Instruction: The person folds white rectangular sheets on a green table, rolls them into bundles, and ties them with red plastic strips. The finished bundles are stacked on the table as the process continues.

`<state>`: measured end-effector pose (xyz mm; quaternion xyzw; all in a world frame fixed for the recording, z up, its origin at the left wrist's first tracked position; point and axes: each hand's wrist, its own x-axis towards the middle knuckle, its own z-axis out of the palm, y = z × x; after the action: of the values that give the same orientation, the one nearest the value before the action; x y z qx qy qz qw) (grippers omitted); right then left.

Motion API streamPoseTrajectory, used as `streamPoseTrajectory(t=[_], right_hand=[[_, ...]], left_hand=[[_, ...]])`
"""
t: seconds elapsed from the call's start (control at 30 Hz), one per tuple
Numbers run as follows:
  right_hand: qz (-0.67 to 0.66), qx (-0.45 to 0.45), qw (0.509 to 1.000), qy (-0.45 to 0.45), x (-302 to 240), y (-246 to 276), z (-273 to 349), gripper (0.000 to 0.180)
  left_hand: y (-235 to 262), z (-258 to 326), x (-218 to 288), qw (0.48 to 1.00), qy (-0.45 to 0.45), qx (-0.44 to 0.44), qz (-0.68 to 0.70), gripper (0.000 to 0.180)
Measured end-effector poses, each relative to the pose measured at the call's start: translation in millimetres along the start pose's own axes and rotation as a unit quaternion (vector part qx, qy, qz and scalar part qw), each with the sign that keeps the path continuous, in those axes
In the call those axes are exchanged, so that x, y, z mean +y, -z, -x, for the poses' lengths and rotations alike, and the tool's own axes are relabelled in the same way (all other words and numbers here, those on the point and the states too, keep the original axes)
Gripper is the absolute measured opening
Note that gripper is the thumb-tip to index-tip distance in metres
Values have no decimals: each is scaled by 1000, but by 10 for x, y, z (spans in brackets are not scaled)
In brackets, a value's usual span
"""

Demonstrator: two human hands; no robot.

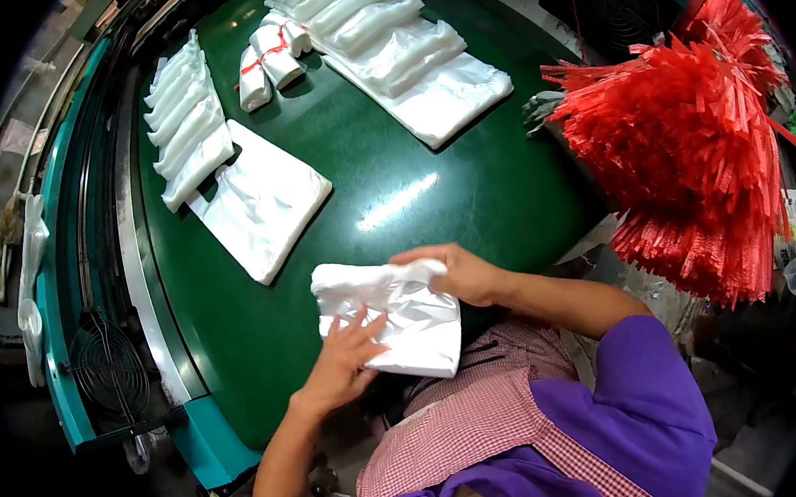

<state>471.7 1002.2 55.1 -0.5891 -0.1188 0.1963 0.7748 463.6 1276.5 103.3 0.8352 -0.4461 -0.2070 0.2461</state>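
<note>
A stack of white plastic bags (421, 333) is at the near edge of the green table, just in front of my apron. My right hand (464, 275) grips its upper right corner, with the fingers curled over the edge. My left hand (344, 355) rests on the stack's left side, fingers spread over the crinkled plastic. Left of the middle, a flat white stack (264, 203) of bags adjoins a row of overlapping folded bags (187, 120).
White rolls (276, 56) tied with red strips lie at the table's far side. Right of them, another overlapping row of white bags (382, 39) ends in a flat stack. Red plastic strips (679, 133) hang at the right. A teal frame with a fan guard (108, 365) borders the left.
</note>
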Motion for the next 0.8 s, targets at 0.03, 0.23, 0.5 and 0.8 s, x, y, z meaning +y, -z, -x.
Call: streamPoseTrajectory(t=[0.03, 0.23, 0.5, 0.8], right_hand=[[134, -55, 988, 62, 1, -21, 25, 58], [588, -184, 740, 268, -103, 199, -17, 33], [455, -166, 869, 98, -209, 136, 238, 44], [400, -89, 912, -35, -707, -284, 515, 61]], left_hand=[[49, 17, -12, 999, 14, 21, -28, 36], [242, -349, 75, 952, -98, 149, -249, 17], [186, -460, 73, 997, 2, 17, -77, 28], [-232, -202, 539, 990, 49, 17, -133, 40]])
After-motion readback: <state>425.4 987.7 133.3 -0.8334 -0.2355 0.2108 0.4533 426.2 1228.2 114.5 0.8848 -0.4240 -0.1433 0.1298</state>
